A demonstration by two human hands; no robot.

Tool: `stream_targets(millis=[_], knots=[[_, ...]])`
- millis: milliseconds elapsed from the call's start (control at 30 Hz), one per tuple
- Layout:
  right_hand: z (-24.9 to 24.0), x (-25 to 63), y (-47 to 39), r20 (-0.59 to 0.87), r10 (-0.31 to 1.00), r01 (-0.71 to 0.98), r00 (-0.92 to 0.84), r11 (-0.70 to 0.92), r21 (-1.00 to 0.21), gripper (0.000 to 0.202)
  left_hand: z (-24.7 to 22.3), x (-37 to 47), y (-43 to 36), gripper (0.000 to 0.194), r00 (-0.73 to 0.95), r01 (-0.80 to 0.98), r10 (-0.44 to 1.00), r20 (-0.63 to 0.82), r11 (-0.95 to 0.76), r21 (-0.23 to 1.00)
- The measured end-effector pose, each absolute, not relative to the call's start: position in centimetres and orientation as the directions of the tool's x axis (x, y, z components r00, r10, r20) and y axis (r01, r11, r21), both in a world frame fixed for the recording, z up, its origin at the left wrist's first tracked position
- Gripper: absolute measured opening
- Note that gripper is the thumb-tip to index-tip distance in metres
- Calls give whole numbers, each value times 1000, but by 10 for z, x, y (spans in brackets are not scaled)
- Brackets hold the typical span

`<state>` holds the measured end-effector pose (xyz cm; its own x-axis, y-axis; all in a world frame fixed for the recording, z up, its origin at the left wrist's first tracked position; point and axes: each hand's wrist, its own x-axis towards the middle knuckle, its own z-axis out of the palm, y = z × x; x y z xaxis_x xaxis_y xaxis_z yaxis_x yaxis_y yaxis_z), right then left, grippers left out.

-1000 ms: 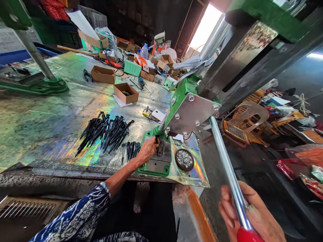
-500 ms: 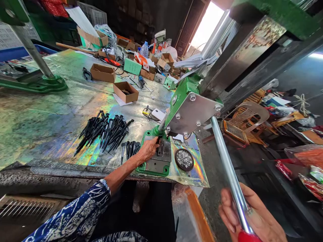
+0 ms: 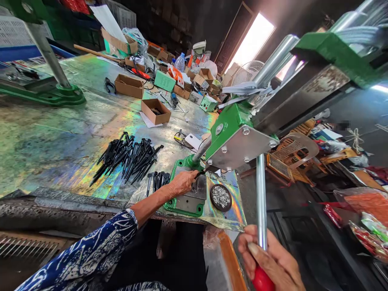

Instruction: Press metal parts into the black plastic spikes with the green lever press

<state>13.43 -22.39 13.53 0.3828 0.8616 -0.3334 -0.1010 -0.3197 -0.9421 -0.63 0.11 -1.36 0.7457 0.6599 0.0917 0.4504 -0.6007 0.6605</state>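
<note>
My left hand [image 3: 185, 182] is closed at the base of a green hand press [image 3: 232, 121], pinching a black piece [image 3: 200, 173] whose end shows beyond the fingertips, under the press head. Most of that piece is hidden. My right hand [image 3: 274, 256] is wrapped around the lower end of the press's steel lever [image 3: 261, 198], by its red knob [image 3: 263, 279]. A round dark dish [image 3: 221, 197] of small silvery metal pieces sits right of the press base [image 3: 184, 204]. Left of the base lie a small row of black stakes [image 3: 157, 180] and a larger heap of black stakes [image 3: 127, 157].
Small cardboard boxes [image 3: 155, 111], pliers [image 3: 109, 85] and a green electrical unit [image 3: 164, 80] stand farther back on the metal-topped table [image 3: 75, 157]. Another green press [image 3: 45, 97] is at the left. A chair [image 3: 295, 149] stands on the right.
My right hand has swung the lever inward, to the left in view. My left hand has shifted slightly right, still at the press base. The view has tilted a little.
</note>
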Motion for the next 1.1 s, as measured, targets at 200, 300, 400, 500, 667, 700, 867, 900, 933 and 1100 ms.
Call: stream_targets(millis=[200,300,400,500,667,700,867,900,933,1100], knots=[[111,126,-216,-293,821,20,490,-346,-938,39,-12,-5,-1,37,740,497,670,66,-611,616],[101,125,-212,-281,809,35,516,-348,-937,42,-13,-4,-3,34,726,512,684,73,-608,607],[92,123,-207,-251,808,48,534,-325,-944,43,-14,-4,-3,32,731,502,677,83,-616,607],[83,121,-201,-233,804,48,547,-307,-950,40,-17,-2,-3,32,733,487,672,105,-627,608],[71,124,-193,-236,781,31,579,-310,-950,39,-20,-2,-4,29,730,491,676,100,-621,611],[69,126,-193,-250,780,31,574,-327,-945,40,-19,-2,-4,28,732,492,675,94,-619,612],[62,139,-194,-320,781,33,537,-399,-916,43,-11,-5,-6,32,733,510,679,41,-589,627],[60,140,-193,-334,777,26,534,-410,-912,43,-10,-5,-7,34,736,509,676,32,-584,632],[58,139,-192,-336,768,17,545,-410,-912,43,-9,-5,-7,35,741,507,671,25,-582,636],[43,127,-184,-177,687,19,705,-267,-963,39,-10,-4,-9,34,742,511,670,8,-574,640]])
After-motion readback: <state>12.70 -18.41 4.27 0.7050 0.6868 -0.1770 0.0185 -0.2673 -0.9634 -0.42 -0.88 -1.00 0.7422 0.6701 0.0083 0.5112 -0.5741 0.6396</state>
